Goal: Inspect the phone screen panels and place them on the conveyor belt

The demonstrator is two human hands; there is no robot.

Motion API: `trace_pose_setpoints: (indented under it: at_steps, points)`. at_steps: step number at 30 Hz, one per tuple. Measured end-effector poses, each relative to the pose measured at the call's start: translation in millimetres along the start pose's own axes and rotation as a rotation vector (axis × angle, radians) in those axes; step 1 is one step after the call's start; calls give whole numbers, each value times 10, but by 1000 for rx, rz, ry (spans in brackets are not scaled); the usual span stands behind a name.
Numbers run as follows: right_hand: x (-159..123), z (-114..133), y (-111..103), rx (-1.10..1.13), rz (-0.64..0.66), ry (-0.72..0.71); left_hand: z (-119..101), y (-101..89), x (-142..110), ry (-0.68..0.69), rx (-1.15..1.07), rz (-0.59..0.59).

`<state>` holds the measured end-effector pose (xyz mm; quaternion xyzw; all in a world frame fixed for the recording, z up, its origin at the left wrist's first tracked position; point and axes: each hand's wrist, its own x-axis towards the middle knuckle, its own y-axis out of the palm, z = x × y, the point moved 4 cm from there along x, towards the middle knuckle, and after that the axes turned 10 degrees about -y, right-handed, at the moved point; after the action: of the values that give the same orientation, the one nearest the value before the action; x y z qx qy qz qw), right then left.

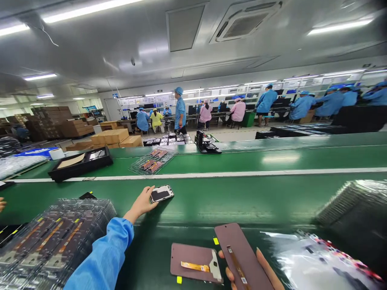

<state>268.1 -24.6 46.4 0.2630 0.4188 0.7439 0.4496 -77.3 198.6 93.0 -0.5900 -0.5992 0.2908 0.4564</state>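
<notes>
My left hand (142, 205), in a blue sleeve, reaches out over the green surface and pinches the end of a phone housing (162, 193) with a black and white inner side. At the bottom, my right hand (262, 262) grips a phone screen panel (238, 251) by its long edges. Its brownish back, with a flex cable down the middle, faces me. Just left of it a second screen panel (193, 262) lies flat, showing an orange flex cable and a yellow tab. More such panels sit in a stack of clear plastic trays (104, 207) at the left.
The green workbench (229, 197) carries a black box (81, 163), a clear tray of panels (152, 161) and a black stand (207, 145). At right are stacked trays (353, 209) and clear plastic film (305, 262). Another person's fingers (2, 204) show at far left; several co-workers stand or sit behind.
</notes>
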Motion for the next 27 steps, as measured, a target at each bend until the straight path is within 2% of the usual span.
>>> trace_pose_setpoints:
  at_steps: [3,7,10,12,15,17,21,27]
  points:
    - [-28,6,53,-1,-41,-56,-66,-126,-293,-3,-175,-132]
    - [-45,38,199,-65,-147,-170,-156,-299,-651,-86,-450,-308]
    - [-74,77,306,-185,-216,-239,-315,-381,-974,-128,-647,-356]
    - [-117,111,374,-275,-239,-310,-472,-368,-1226,-163,-896,-281]
    - [-204,171,442,-402,-258,-448,-767,-212,-1604,-270,-1395,-15]
    - [-249,191,470,-516,-239,-509,-977,-76,-1818,-318,-1581,169]
    - [-294,150,563,-853,-113,-627,-1241,146,-2081,-304,-1700,381]
    - [-289,-35,732,-1382,64,-767,-1310,296,-2185,-230,-1651,546]
